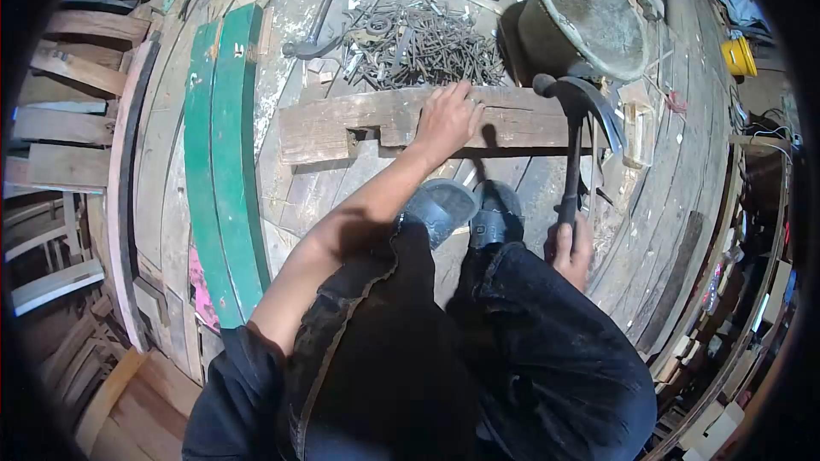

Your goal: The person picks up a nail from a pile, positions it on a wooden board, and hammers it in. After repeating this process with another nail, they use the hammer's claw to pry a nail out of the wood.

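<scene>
- Being seen from the head camera are one weathered plank, one claw hammer, one heap of nails, one metal pot, two green curved boards and two dark shoes.
- The plank is lying across the wooden floor, just beyond the shoes and nearer than the nail heap; a notch is cut into its near edge toward the left.
- The left hand is being pressed on the right half of the plank, palm down, with the fingers bent and spread loosely, their tips reaching the plank's far edge beside the nails.
- The left arm is being stretched forward from the lower left, bare from the dark sleeve to the wrist, passing over the left knee.
- The right hand is being closed around the near end of the hammer's dark handle, fingers wrapped tight, beside the right knee.
- The hammer is being held upright, its head raised toward the far side, over the plank's right end and just near the pot.
- The pot is standing at the far right, beside the nail heap.
- The green boards are lying side by side at the left, running near to far.
</scene>
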Motion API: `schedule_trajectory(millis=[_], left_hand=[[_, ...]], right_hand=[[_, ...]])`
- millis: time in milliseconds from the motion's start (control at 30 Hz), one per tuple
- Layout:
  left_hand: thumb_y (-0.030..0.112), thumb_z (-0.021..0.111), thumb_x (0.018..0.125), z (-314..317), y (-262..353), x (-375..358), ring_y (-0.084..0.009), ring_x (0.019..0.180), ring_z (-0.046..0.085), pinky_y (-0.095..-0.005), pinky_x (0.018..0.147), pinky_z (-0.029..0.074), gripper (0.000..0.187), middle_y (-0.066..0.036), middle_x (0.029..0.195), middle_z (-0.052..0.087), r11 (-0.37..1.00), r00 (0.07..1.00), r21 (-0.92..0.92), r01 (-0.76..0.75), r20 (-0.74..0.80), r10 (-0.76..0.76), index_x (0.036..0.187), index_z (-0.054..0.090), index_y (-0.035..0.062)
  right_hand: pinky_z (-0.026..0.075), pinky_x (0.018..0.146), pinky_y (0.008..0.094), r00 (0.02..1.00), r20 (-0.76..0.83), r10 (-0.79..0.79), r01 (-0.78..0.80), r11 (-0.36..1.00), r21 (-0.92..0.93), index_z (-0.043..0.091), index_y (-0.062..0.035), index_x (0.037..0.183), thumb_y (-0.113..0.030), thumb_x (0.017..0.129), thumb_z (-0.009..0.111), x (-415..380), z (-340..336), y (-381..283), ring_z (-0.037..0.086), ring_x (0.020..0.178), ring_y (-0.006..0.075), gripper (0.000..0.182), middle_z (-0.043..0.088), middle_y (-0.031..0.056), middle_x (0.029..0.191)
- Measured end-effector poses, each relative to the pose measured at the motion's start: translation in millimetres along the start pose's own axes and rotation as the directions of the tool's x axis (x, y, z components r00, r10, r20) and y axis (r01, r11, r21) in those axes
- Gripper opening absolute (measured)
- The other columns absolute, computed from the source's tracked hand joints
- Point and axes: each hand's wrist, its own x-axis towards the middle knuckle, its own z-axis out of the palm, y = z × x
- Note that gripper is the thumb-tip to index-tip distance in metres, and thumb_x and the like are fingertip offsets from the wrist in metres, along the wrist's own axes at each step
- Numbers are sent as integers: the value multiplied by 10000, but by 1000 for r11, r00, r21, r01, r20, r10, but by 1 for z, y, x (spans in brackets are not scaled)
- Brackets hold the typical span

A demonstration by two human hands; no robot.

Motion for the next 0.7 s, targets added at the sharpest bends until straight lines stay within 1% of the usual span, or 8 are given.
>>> schedule_trajectory(millis=[33, 200, 300, 333, 367, 467, 633, 700], left_hand=[[194, 714, 925, -1, 0, 0, -350, 1016, 635, -461, 887, 505, 179, -147, 1035, 626, 1000, 1000, 3, 16, 20, -16, 1004, 715, 34], [191, 713, 926, -1, 1, 1, -336, 1015, 638, -461, 893, 506, 168, -142, 1031, 631, 1000, 1000, -5, 14, -6, -14, 970, 716, 29], [194, 715, 926, -1, 2, 1, -335, 1003, 639, -459, 882, 507, 172, -145, 1029, 629, 1000, 1000, -1, 22, -5, -22, 938, 713, 23], [194, 715, 926, -3, 1, -1, -335, 1003, 639, -459, 882, 507, 172, -145, 1029, 629, 1000, 1000, 1, 23, -2, -23, 938, 713, 23], [196, 716, 926, -3, 1, -1, -334, 999, 639, -458, 877, 506, 176, -144, 1029, 628, 1000, 1000, 9, 17, 5, -17, 932, 711, 20], [199, 716, 926, 0, 0, -1, -334, 991, 640, -458, 872, 508, 177, -142, 1013, 629, 1000, 1000, -1, 3, -20, -3, 924, 711, 22], [187, 713, 924, 1, 0, 0, -338, 1013, 648, -456, 892, 515, 154, -142, 1016, 640, 1000, 1000, 6, 7, -14, -7, 984, 720, 45], [195, 695, 917, 2, 1, 1, -319, 1029, 630, -452, 881, 485, 188, -151, 1061, 632, 999, 1000, -23, 29, -5, -29, 912, 725, 10]], right_hand=[[328, 517, 233, 1000, 15, -11, 11, 1000, 3, 617, -52, 1292, -286, 1094, 552, 4, 4, 1, 433, 597, 49, 314, 509, -45, 766], [502, 786, 489, 999, 39, -20, 32, 950, -310, 627, 8, 1318, -263, 1059, 584, 17, 30, -9, 675, 836, 438, 377, 697, 292, 888], [514, 777, 468, 999, 23, 31, -22, 948, -318, 647, 14, 1290, -288, 1059, 595, 25, 31, 2, 694, 825, 374, 383, 696, 278, 882], [512, 731, 443, 997, -10, 76, -75, 956, -284, 654, 17, 1285, -306, 1061, 600, 27, 29, -4, 663, 750, 299, 396, 691, 234, 842], [354, 518, 307, 997, -35, -64, 53, 965, -257, 663, 10, 1174, -289, 1090, 577, 31, 27, 10, 460, 584, 96, 322, 515, 13, 670], [333, 523, 250, 983, -122, -136, 124, 987, -98, 648, -26, 1165, -241, 1092, 581, 32, 22, 15, 438, 598, 61, 236, 485, -48, 715], [528, 724, 416, 954, -157, -257, 204, 935, -291, 646, 28, 1268, -200, 1047, 611, 22, 22, 9, 675, 739, 319, 319, 704, 208, 846], [541, 774, 442, 992, -94, -87, 60, 964, -260, 656, 38, 1277, -208, 1040, 627, 15, 34, 5, 714, 812, 364, 343, 724, 278, 932]])
